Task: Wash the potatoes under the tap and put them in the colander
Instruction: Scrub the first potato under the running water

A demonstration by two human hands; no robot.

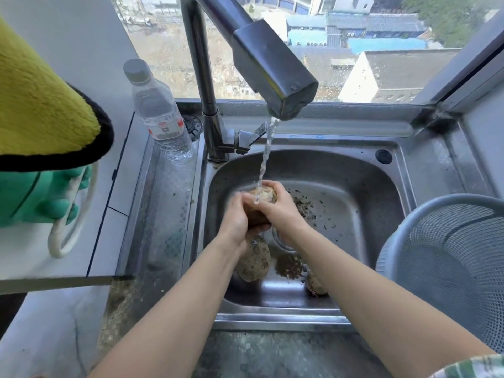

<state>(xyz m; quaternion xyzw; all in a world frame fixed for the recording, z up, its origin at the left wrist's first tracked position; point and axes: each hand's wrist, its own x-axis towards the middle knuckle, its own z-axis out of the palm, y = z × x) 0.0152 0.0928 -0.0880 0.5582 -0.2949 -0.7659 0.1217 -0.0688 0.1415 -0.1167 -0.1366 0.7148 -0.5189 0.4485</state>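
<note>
Early on. Gripping one potato [266,194] in left hand [234,218] and right hand [282,210] under running tap [272,69]; two more potatoes [253,261] waiting in sink [354,192], none visible in colander [450,198].

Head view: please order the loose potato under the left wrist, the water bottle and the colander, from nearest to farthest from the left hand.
1. Loose potato, in the sink, just below the left hand.
2. Water bottle, behind, on the left ledge.
3. Colander, far right of the sink.

Dull, stained metal sink [354,170], glossy metal tap [272,66], rough-skinned potatoes [253,259], fuzzy cloth [41,105]
</note>
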